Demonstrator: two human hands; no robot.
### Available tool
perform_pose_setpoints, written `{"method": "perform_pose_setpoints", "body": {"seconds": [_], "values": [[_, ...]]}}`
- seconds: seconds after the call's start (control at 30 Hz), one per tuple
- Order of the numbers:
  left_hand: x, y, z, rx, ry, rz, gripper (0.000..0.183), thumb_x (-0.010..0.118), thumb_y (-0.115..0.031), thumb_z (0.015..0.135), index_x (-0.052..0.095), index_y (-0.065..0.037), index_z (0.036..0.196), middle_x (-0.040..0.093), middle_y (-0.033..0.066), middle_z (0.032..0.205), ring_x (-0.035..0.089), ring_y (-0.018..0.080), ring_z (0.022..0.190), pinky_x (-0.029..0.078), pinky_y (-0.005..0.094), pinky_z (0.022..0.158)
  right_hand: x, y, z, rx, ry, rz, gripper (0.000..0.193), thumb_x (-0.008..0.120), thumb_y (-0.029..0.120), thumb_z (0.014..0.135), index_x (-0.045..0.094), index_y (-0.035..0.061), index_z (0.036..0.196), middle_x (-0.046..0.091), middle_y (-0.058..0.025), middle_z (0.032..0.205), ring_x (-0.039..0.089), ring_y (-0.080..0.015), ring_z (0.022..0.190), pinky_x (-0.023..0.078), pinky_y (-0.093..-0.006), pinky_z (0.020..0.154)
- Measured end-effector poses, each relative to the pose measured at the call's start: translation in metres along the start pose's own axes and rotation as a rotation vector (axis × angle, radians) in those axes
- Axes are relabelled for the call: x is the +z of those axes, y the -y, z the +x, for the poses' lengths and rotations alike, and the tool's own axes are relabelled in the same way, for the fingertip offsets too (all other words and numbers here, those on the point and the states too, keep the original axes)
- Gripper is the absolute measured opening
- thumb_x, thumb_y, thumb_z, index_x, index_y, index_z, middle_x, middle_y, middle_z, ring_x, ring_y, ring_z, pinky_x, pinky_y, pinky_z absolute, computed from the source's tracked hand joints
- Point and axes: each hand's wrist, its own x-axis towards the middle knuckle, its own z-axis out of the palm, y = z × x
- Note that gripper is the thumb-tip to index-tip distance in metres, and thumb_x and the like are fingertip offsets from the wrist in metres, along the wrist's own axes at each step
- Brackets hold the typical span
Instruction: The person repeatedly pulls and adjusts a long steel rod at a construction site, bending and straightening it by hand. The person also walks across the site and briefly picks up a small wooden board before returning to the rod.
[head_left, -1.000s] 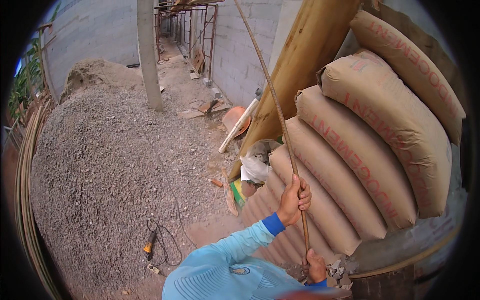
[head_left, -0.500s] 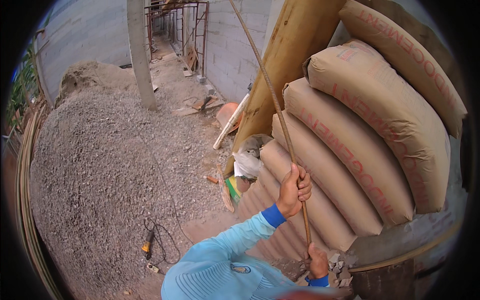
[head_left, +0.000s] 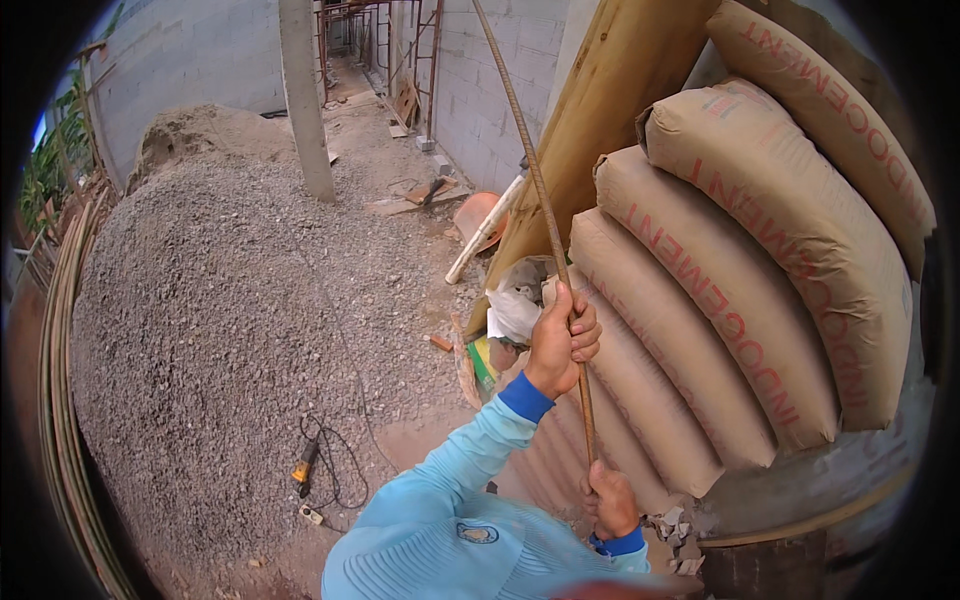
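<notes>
The left hand is wrapped fully around a ribbed steel bar; below it, the right hand is curled about the same bar, whose lower end is hard to make out there. The bar slants upward out of view. I'd judge the two-handed grip complete, with the bar not yet let go. To its right rise stacked brown paper sacks, plump, contents hidden. Beyond the left hand are a crumpled white plastic bag and an orange basin, tilted behind a white pipe.
</notes>
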Motion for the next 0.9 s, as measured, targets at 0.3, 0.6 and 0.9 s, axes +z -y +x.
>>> {"method": "perform_pose_setpoints", "body": {"seconds": [0.3, 0.6, 0.9], "values": [[0.034, 0.017, -0.006, -0.018, 0.027, -0.026, 0.038, 0.034, -0.048, 0.101, 0.040, -0.015, 0.083, 0.032, -0.0049, 0.062, 0.026, 0.0041, 0.046, 0.022, 0.0186, 0.039, -0.019, -0.013, -0.030, -0.304, -0.149, -0.242, 0.046, 0.048, 0.047, 0.097, 0.051, 0.0075, 0.074, 0.038, 0.0038, 0.055, 0.031, -0.0050, 0.046, 0.021, -0.0221, 0.043], [0.028, 0.005, -0.012, -0.041, -0.040, 0.013, 0.040, 0.034, -0.050, 0.100, 0.037, -0.015, 0.081, 0.029, -0.0050, 0.061, 0.023, 0.0039, 0.045, 0.020, 0.0191, 0.037, -0.009, -0.004, -0.025, -0.043, -0.067, -0.017, 0.050, 0.049, 0.049, 0.096, 0.051, 0.0047, 0.072, 0.036, 0.0036, 0.054, 0.030, -0.0061, 0.044, 0.019, -0.0228, 0.042], [0.014, -0.043, 0.036, 0.033, 0.050, 0.050, 0.040, 0.034, -0.048, 0.101, 0.039, -0.014, 0.082, 0.029, -0.0053, 0.060, 0.023, 0.0042, 0.044, 0.020, 0.0190, 0.036, 0.032, 0.053, 0.003, -0.062, 0.026, 0.016, 0.049, 0.046, 0.052, 0.096, 0.047, 0.0083, 0.074, 0.034, 0.0046, 0.055, 0.027, -0.0053, 0.043, 0.022, -0.0208, 0.039]]}}
